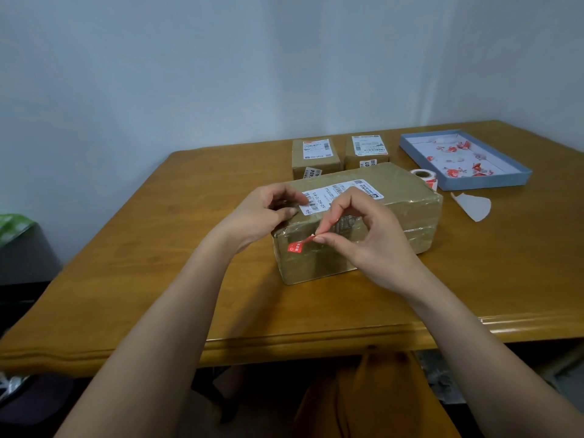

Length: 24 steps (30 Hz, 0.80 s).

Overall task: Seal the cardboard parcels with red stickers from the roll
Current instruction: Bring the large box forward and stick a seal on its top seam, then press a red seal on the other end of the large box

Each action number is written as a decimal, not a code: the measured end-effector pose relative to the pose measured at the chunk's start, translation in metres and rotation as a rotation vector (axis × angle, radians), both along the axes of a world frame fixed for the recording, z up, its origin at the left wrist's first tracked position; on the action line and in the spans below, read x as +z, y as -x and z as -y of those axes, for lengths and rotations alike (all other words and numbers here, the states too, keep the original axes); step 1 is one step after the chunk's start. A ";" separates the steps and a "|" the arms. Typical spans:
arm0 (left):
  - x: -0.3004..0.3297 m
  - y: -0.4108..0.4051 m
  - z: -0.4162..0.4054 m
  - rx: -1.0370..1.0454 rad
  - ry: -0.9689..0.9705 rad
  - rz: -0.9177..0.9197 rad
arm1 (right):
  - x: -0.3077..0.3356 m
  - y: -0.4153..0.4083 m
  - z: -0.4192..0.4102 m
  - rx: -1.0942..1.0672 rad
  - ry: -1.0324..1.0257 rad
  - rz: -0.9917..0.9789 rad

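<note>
A large taped cardboard parcel with a white shipping label lies in the middle of the wooden table. My right hand pinches one end of a red sticker between thumb and forefinger, in front of the parcel's near side. The sticker's other end lies against that side. My left hand rests on the parcel's near top edge with its fingers curled, holding it steady. The sticker roll stands just behind the parcel's right end.
Two smaller labelled parcels stand behind the large one. A blue shallow tray with several crumpled red and white scraps sits at the back right. A white backing scrap lies right of the parcel.
</note>
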<state>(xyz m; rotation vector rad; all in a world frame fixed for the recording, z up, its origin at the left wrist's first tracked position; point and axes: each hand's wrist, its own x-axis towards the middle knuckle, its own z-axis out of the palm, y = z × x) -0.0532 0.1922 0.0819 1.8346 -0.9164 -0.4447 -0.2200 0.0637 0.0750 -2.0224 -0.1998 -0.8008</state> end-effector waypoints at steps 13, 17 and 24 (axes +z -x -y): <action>-0.002 0.017 -0.002 0.179 0.114 0.068 | 0.006 0.021 0.034 -0.229 -0.320 0.144; -0.012 0.020 -0.012 0.181 0.093 0.084 | 0.000 0.032 0.059 -0.316 -0.401 0.196; -0.034 0.016 -0.024 0.055 -0.014 0.016 | -0.018 0.031 0.081 -0.385 -0.415 0.087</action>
